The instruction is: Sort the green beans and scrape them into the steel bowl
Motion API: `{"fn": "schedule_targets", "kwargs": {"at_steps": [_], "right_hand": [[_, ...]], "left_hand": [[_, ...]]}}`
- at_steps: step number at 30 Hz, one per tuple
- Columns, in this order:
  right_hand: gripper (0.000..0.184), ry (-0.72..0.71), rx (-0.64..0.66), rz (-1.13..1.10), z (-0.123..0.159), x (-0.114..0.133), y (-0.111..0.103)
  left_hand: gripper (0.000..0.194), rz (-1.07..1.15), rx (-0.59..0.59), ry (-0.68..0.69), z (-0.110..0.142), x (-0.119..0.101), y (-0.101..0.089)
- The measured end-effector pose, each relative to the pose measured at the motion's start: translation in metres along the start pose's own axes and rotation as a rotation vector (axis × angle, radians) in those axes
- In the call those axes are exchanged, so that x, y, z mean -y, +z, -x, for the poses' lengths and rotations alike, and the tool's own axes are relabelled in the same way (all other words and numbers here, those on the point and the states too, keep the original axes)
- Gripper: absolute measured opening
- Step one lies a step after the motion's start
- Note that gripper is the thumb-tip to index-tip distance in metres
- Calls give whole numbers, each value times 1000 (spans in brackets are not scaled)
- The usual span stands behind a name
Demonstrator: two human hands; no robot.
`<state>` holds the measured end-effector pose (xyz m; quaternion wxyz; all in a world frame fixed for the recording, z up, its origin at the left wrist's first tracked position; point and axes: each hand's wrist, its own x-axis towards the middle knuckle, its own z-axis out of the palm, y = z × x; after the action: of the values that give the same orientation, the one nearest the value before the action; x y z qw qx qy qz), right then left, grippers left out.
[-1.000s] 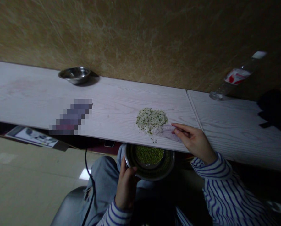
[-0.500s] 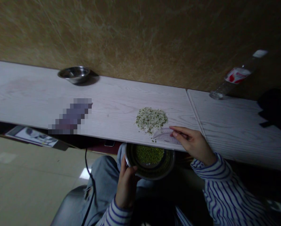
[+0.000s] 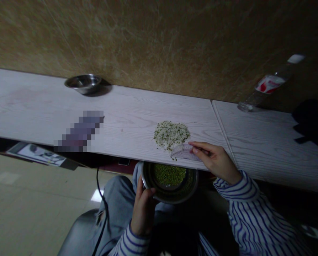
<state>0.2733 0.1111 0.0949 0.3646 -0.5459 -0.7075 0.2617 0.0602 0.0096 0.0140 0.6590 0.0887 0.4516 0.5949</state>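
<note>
The pile of white grains mixed with small green beans [image 3: 171, 133] lies on the pale wood-grained worktop [image 3: 127, 121], just right of the frame's centre. The clear plastic protractor [image 3: 184, 152] reaches its lower right edge, so this contact calls for a light touch: the curved rim low and nearly flat, in short, slow strokes that take a few beans from the fringe rather than cutting into the middle. Pressing hard could bend the thin plastic and flick grains away. A few stray beans near the front edge would best be handled singly, leaving the white grains behind.

The right hand [image 3: 220, 160] comes in from the lower right, its wrist above the worktop's front edge, thumb and forefinger nearly closed in a pinch on the protractor's right end, the other fingers curled under.

The left hand [image 3: 143, 209], at bottom centre, is partly closed on the left rim of the round metal bowl [image 3: 193, 185], thumb on top, fingers outside. The bowl, with green beans [image 3: 169, 174] inside, sits beneath the front edge; keeping it level and tight there should limit spills.
</note>
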Motion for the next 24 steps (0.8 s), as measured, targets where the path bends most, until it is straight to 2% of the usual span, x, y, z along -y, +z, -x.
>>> {"fn": "schedule_targets", "kwargs": {"at_steps": [8,17,22,24], "right_hand": [[27,4,-13,-20,2,-5,3],[26,-38,51,-44,13,7,11],[26,-33,-77,-14,16,2,9],[27,-55,-83,13,15,2,12]], "left_hand": [[68,17,18,9,1,-1,0],[74,-20,7,-8,2,-2,-1],[75,-6,5,-7,1,-2,-2],[76,-12,5,-20,1,-2,-2]]}}
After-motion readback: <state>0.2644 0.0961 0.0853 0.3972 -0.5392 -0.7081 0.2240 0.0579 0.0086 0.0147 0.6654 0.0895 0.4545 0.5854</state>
